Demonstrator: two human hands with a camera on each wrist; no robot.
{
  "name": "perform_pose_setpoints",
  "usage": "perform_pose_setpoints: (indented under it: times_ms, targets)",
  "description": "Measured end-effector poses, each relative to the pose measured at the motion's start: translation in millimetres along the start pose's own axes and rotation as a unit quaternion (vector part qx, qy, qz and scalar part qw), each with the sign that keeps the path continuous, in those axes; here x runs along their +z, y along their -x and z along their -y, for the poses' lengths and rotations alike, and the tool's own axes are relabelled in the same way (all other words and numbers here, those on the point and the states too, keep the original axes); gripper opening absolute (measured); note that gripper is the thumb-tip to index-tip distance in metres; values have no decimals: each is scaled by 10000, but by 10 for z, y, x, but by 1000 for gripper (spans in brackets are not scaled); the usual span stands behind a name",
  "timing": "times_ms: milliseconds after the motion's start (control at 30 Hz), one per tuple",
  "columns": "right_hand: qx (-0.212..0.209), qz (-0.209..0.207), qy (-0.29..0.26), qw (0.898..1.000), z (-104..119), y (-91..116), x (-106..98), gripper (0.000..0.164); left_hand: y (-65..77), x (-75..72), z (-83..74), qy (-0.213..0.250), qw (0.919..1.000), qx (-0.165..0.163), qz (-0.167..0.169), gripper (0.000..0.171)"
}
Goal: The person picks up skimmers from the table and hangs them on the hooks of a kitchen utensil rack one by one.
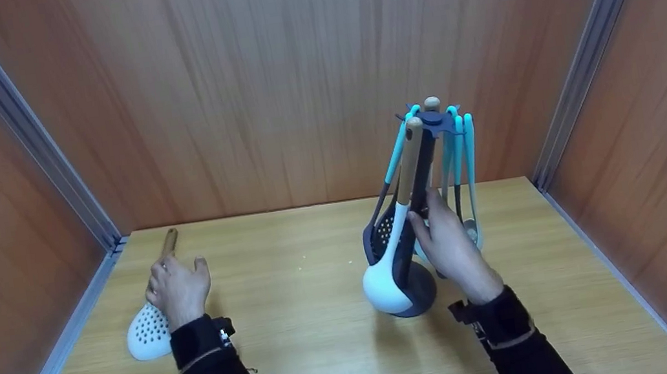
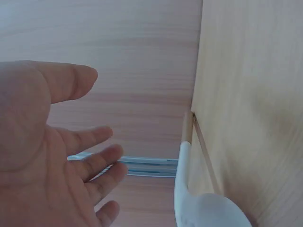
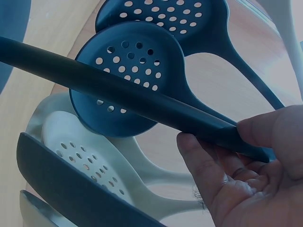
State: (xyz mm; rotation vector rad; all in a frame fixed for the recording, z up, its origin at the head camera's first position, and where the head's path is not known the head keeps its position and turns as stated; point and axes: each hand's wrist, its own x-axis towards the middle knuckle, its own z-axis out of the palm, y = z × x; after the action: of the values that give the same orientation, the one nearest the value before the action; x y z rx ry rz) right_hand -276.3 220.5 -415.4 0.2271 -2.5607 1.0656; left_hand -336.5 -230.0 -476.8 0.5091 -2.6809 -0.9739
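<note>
At the left of the head view a white skimmer (image 1: 149, 332) with a wooden handle lies on the table. My left hand (image 1: 181, 290) is over it, fingers apart. In the left wrist view that hand (image 2: 61, 151) holds nothing, and the skimmer (image 2: 210, 213) lies beyond the fingertips. My right hand (image 1: 449, 242) grips the dark pole of a utensil stand (image 1: 439, 123). Thumb and fingers wrap the pole (image 3: 128, 101) in the right wrist view. A white ladle (image 1: 386, 284) with a wooden handle hangs at the stand's front. Whether the stand's base touches the table is hidden.
Around the stand hang dark slotted spoons (image 3: 125, 71), a pale slotted spoon (image 3: 85, 156) and several turquoise-handled utensils (image 1: 470, 148). Wooden panels (image 1: 312, 79) wall in the wooden table (image 1: 300, 322) at the back and both sides, with metal strips (image 1: 30, 118) at the corners.
</note>
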Motion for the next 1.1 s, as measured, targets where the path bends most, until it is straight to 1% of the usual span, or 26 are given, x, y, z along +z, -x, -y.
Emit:
perform_pose_setpoints:
  times_ms: [100,300,467,700,867,967,1100]
  targets:
    - [-7,-27,27,10000,0,1,-6,38,-8,31,43,-114,9998,-167,85,76]
    - [-8,-33,100,9999,0,3,-25,40,-11,95,128,-302,9986,-368,243,80]
    - [22,-35,101,9999,-1,9,-34,43,1,135,160,-356,9972,-515,414,83]
    - [60,31,101,9999,-13,23,-32,42,-5,144,226,-366,9956,-715,489,80]
    - [85,55,160,9998,-12,29,-20,44,-4,129,264,-335,9957,-715,484,77]
    - [100,64,138,9998,-5,28,-13,45,-1,121,265,-310,9955,-722,535,77]
    - [9,54,52,10000,4,24,-16,43,5,114,259,-359,9950,-697,615,77]
